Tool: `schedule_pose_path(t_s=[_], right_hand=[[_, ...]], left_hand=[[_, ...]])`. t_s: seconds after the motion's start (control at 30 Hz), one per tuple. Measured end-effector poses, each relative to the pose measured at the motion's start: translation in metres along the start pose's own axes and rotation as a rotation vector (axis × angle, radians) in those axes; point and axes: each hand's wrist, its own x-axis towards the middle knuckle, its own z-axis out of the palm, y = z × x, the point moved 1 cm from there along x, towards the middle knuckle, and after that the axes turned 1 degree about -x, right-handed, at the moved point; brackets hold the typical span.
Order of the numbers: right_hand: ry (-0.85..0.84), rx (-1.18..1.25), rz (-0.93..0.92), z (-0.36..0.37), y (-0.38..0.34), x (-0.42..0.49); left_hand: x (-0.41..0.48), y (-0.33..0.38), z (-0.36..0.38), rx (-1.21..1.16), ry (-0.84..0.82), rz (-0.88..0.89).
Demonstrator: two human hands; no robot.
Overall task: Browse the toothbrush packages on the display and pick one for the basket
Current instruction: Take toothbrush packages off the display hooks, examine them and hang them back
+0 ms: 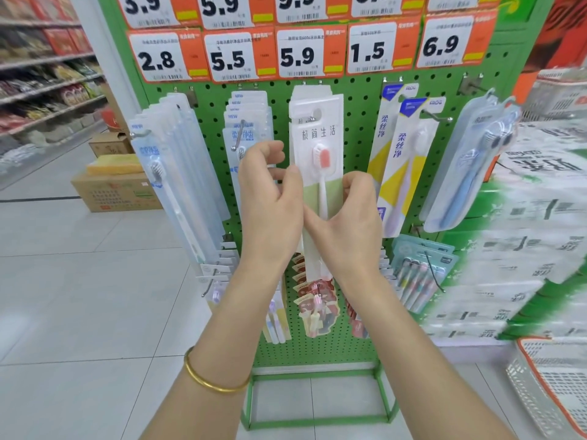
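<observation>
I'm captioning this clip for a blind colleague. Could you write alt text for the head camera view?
A left hand and a right hand pinch the side edges of a white toothbrush package with a pink-headed brush, in front of a green pegboard. Other packages hang either side under orange price tags; a white basket sits lower right.

The toothbrush package [317,138] is faced in clear glossy plastic over matt white card. The pegboard [359,128] is seen as green painted metal, the bangle [209,382] as polished gold metal, the floor [79,296] as glossy tile.
</observation>
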Motion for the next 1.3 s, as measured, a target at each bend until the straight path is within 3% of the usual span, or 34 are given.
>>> schedule_pose_path(t_s=[0.9,1.1,1.3], right_hand=[[-0.091,-0.083,-0.013,0.019,0.021,0.018],[0.018,0.21,-0.079,0.015,0.021,0.056],[0.018,0.457,0.061,0.018,0.003,0.105]], left_hand=[[0.004,-0.011,0.016,0.205,-0.016,0.204],[0.006,-0.009,0.017,0.239,-0.014,0.241],[0.006,-0.005,0.016,0.256,-0.063,0.208]])
